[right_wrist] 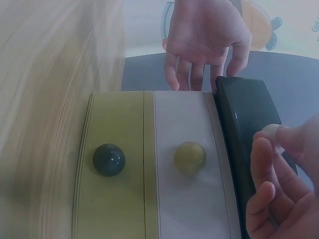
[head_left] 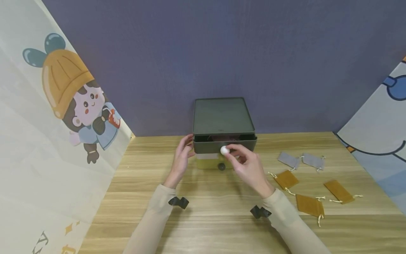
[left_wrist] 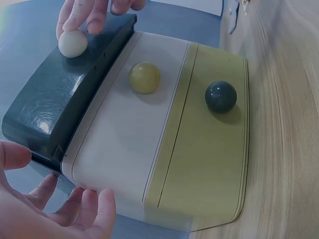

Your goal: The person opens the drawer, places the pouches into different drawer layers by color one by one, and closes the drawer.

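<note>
Right hand pinches the white knob of the dark top drawer—left hand, fingers loosely spread, touches the drawer unit's left side.

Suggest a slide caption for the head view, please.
Right hand pinches the white round knob of the dark green top drawer, slightly open; left hand steadies the box.

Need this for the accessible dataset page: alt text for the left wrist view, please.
Fingers of the right hand pinch the white knob on the dark green top drawer of a small three-drawer box. Below sit a cream drawer with a yellow knob and an olive drawer with a dark knob. The open left hand rests by the box's side.
</note>
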Demonstrator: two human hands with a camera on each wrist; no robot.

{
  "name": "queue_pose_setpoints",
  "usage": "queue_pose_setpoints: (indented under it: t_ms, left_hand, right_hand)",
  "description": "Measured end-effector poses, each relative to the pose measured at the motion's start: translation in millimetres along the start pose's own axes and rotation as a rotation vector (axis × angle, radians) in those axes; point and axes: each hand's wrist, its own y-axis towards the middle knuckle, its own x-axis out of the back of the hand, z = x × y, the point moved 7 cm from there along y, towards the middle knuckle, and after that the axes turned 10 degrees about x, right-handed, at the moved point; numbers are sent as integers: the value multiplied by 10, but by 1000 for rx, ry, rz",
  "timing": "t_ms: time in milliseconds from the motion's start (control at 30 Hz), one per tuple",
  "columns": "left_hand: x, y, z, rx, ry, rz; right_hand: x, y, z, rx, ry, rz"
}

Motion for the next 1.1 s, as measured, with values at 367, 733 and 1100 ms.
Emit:
queue_pose_setpoints:
  t_ms: [367,733,1100]
  left_hand:
    - [5,8,0,-1,-16,-14]
    - [8,-3,6,7,-14,5]
    - [-3,-9,19,2,7,8]
  right_hand:
    - [-23,25,-39,-68,3,17]
    - [-26,58,-83,-57,10,-7]
    - [-36,88,-138,-69,1,-32]
